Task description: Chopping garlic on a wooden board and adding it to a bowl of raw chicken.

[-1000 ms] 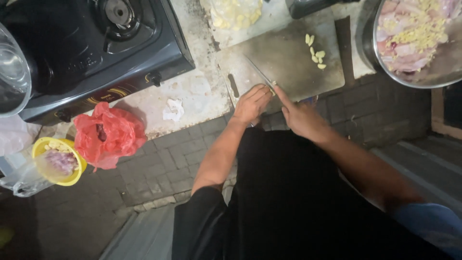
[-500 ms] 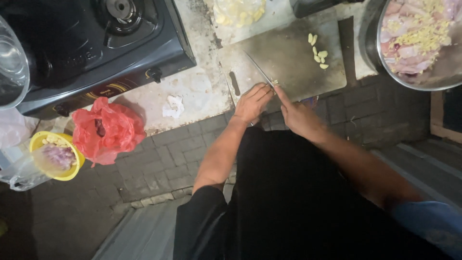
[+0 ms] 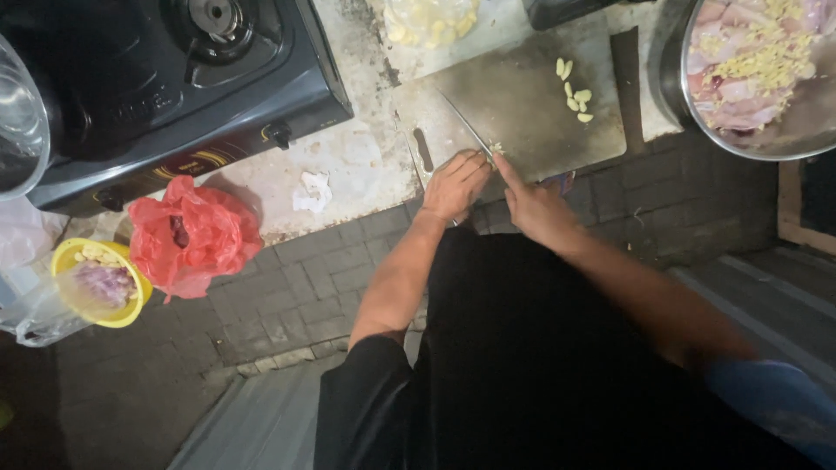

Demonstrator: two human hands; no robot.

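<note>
While the knife [image 3: 466, 128] lies slanted over the grey cutting board [image 3: 522, 113] in the upper middle of the frame, the right hand [image 3: 533, 209] has its grip closed around the handle, with one finger stretched out along the top of the blade. The tip of the blade points up and to the left. A small pale bit of food [image 3: 497, 149] sits right at the blade, near the lower edge of the board. The left hand [image 3: 455, 184] is just beside the right one, with its fingers curled down on the board next to that bit; I cannot tell if its grip holds anything. A few pale yellow pieces [image 3: 575, 91] lie in a little group higher up on the board, to the right. At the upper right of the frame is a big metal bowl [image 3: 697, 130] with pink raw meat and yellow bits in it. Above the board sits a clear bag [image 3: 431, 19] of pale pieces. A dark gas stove [image 3: 174, 96] fills the upper left. Below it, at the left, a red plastic bag [image 3: 193, 235] lies on the table [image 3: 348, 165] edge, and a yellow bowl [image 3: 65, 257] with purple slices is just beside it. A crumpled white scrap [image 3: 312, 191] lies between the stove and the hands.
</note>
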